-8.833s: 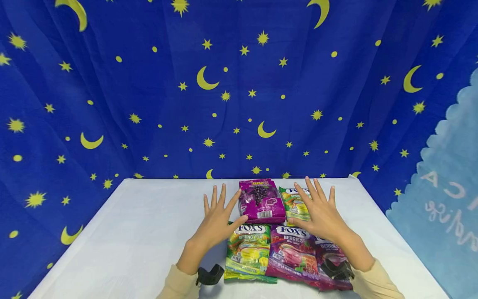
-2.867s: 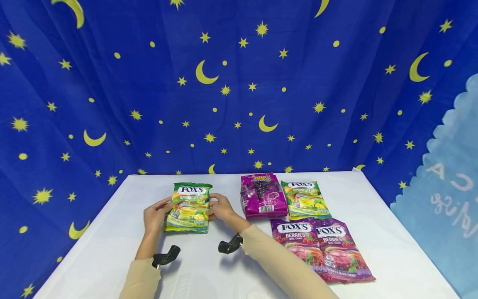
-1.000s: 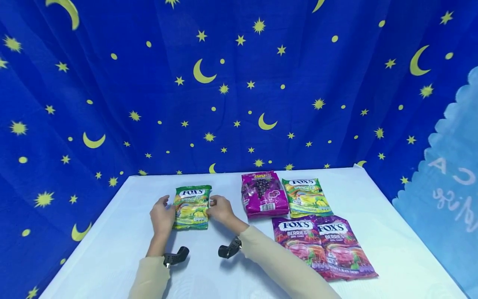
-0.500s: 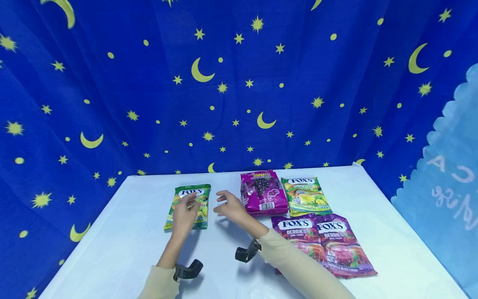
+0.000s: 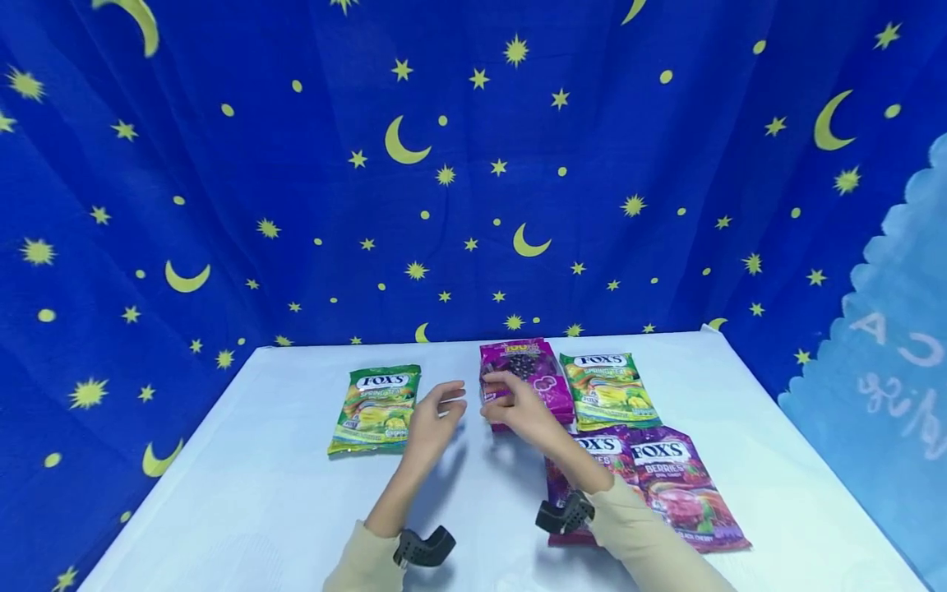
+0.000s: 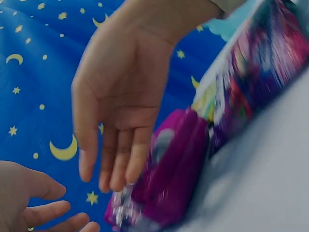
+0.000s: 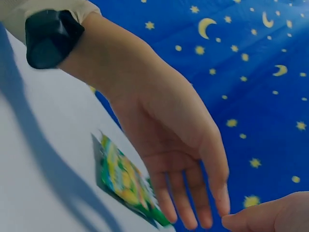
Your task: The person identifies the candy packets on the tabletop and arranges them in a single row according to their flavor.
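Candy bags (image 5: 684, 497) lie on the white table (image 5: 237, 493), the nearest being two berry bags, partly behind the right forearm (image 5: 644, 534). Farther on, the left hand (image 5: 432, 423) and right hand (image 5: 524, 413) face each other, empty, fingers loosely bent: the left beside a green bag (image 5: 377, 415), the right before a grape bag (image 5: 551, 386). Another green bag (image 5: 610, 393) lies beside that; a blue curtain (image 5: 473, 205) hangs behind.

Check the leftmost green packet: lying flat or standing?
Lying flat: the head view shows the green packet printed side up, and the right wrist view shows it low against the white table.
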`<control>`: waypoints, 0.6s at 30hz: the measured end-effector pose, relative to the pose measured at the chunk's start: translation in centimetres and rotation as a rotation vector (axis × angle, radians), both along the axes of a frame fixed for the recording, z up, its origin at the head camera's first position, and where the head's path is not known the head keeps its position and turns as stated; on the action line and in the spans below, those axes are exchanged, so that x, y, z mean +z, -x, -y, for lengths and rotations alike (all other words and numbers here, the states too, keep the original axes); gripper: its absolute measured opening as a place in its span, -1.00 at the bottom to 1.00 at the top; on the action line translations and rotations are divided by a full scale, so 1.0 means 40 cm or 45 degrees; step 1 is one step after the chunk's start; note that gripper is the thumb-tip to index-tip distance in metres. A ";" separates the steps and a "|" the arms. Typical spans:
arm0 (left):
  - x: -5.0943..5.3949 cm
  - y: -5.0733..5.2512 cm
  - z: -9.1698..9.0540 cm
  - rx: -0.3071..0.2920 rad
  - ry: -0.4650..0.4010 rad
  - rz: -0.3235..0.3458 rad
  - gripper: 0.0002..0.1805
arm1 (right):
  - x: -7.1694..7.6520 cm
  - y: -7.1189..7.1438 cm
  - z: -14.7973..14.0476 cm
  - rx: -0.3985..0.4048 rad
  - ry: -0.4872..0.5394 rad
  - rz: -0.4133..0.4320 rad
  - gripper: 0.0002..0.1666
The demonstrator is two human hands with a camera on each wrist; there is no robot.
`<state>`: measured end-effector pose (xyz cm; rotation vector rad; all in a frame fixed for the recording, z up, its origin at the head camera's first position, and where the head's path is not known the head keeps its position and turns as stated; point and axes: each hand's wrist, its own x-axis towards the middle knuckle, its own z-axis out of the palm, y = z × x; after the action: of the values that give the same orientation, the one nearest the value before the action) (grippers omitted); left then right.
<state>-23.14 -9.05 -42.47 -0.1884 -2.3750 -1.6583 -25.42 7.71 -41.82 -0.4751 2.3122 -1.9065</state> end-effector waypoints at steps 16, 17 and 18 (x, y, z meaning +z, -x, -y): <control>0.015 0.016 -0.185 -0.193 -0.004 0.032 -0.70 | 0.010 0.021 -0.247 -0.212 -0.064 0.084 -0.33; 0.015 0.016 -0.195 -0.203 0.005 0.034 -0.70 | 0.012 0.022 -0.260 -0.221 -0.064 0.086 -0.32; 0.016 0.017 -0.206 -0.212 0.011 0.036 -0.70 | 0.013 0.023 -0.271 -0.229 -0.066 0.089 -0.31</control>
<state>-23.83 -0.81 -41.84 -0.3763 -2.4464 -1.7332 -26.34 18.54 -41.28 -0.1975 2.4253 -1.8988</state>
